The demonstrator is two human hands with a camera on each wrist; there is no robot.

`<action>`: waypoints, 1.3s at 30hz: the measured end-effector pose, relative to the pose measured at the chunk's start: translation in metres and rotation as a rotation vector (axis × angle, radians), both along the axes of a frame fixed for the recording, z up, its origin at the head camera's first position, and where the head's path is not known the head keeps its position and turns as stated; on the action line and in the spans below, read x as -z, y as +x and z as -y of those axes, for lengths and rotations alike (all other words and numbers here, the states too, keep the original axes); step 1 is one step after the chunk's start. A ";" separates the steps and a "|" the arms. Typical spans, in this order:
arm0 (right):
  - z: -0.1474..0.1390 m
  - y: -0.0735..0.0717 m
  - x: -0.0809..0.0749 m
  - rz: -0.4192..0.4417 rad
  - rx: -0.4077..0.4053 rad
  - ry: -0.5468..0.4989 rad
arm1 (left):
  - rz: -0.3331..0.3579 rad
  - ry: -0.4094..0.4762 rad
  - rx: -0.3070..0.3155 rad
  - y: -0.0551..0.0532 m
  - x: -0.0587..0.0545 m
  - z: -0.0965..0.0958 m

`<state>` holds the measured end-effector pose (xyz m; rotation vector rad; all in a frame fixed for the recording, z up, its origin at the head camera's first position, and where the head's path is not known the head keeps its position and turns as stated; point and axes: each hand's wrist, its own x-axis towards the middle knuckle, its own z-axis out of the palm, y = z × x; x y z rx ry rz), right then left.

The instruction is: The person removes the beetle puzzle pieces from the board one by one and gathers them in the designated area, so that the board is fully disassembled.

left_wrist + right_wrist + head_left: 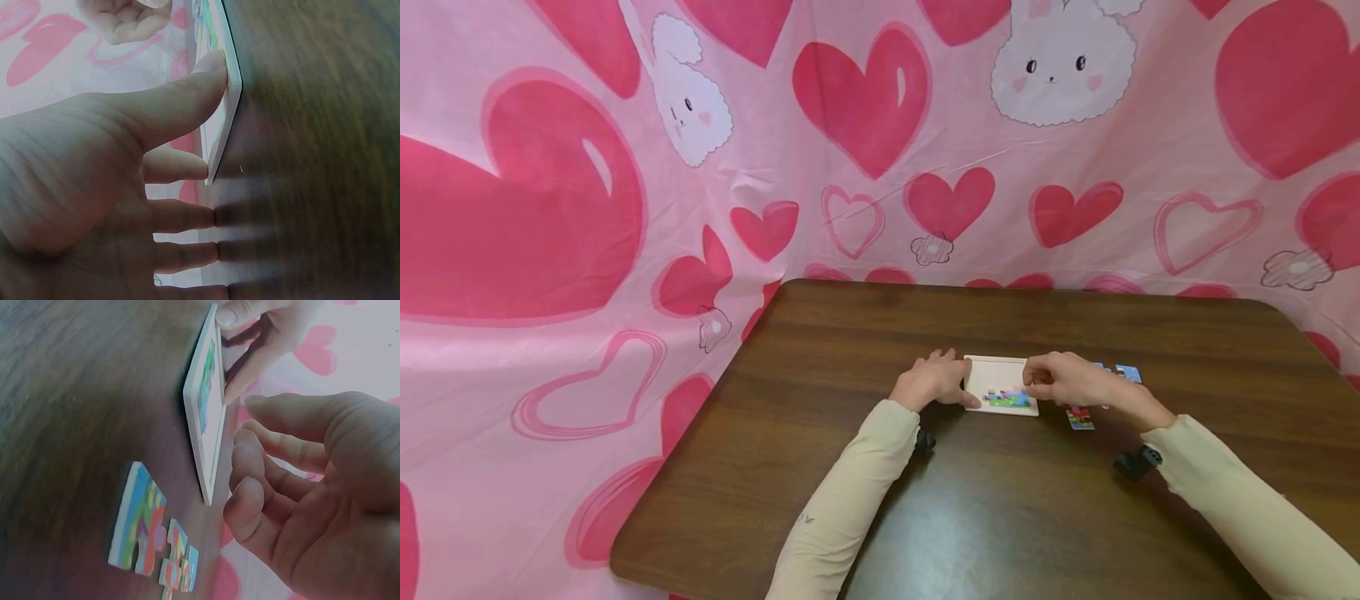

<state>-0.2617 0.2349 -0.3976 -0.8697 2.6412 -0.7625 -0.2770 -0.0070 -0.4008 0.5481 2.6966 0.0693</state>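
A shallow pale puzzle tray [997,375] lies on the table, with joined colourful jigsaw pieces [1009,398] along its near side. My left hand [934,381] rests at the tray's left end. In the left wrist view its thumb [209,69] presses on the rim, the index finger touches the corner, and the other fingertips stand on the table. Above the tray's right end hovers my right hand [1060,379], its fingers [247,503] loosely curled. In the right wrist view, no piece shows between its thumb and fingers.
Loose jigsaw pieces [140,522] lie on the table right of the tray, partly under my right forearm; another piece [1128,374] lies farther back. The brown wooden table [850,350] meets a pink heart-patterned cloth [865,200] behind and at the left.
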 end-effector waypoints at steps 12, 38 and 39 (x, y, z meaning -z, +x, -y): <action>0.011 -0.006 0.012 -0.043 -0.018 0.032 | -0.009 -0.012 0.005 0.000 0.000 -0.001; 0.032 -0.007 0.020 -0.072 -0.020 0.025 | -0.016 -0.007 0.001 -0.001 0.000 0.000; 0.032 -0.007 0.019 -0.072 -0.020 0.026 | -0.017 -0.008 0.002 0.000 0.000 0.000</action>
